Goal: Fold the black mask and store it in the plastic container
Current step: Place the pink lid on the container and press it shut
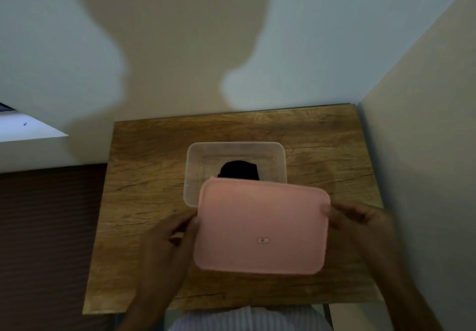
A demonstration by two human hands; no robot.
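Inside the clear container (192,176) near the bench's (144,165) far edge lies the folded black mask (238,169), soft and light. Both hands' grips are closed on the pink lid (261,225), left hand (167,248) and right hand (360,225) pinching its short edges; it looks thin, stiff and light, best held there.

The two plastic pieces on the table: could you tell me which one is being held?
The pink lid, gripped at both ends by both hands; the clear container rests untouched on the table.

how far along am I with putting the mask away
Done: the black mask already lies folded inside the clear container. In hand: your left hand and right hand hold the pink lid by its side edges, above the near half. Left: seating the lid, if you want it closed.
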